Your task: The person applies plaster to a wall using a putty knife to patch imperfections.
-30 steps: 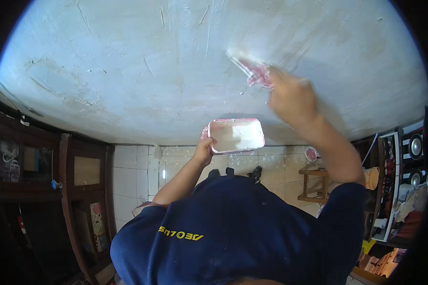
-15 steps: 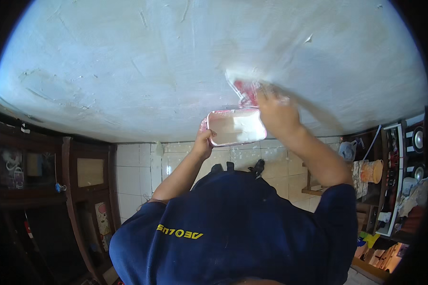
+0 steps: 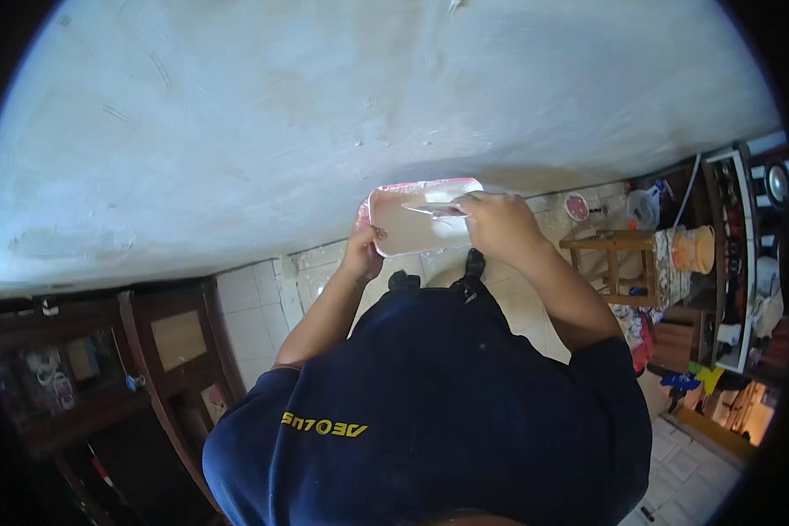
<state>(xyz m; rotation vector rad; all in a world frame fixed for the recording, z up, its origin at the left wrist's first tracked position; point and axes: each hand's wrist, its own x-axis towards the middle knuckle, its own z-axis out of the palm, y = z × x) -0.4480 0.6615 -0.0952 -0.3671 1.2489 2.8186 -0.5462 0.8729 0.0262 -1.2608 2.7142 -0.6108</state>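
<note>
At the far left, a dark brown wooden cabinet (image 3: 124, 316) is standing on the pale tiled floor (image 3: 256, 307), and a small blue thing is hanging at its door. Above everything, a pale wall (image 3: 263, 114) is stretching from left to right, and it is showing smears and small ridges. Near the middle, the left hand (image 3: 362, 254) is gripping the left end of a box (image 3: 424, 184); the thumb is lying over the rim, while the other fingers are mostly hiding. This box is open and white with pink at the edge, it is staying in the air just beside the wall, and it is containing some white paste (image 3: 451, 230). Over its opening, a thin scraper (image 3: 434, 209) is pointing to the left; I cannot tell if its blade is touching the paste. The right hand (image 3: 504, 226) is closing around the scraper at the right end of the box. Below, the person is wearing a dark blue shirt (image 3: 465, 394). Farther right, a wooden stool (image 3: 612, 238) is standing on the floor, an orange bucket (image 3: 697, 250) is showing beside it, and a crowded shelf (image 3: 729, 263) is rising near the right edge.
</note>
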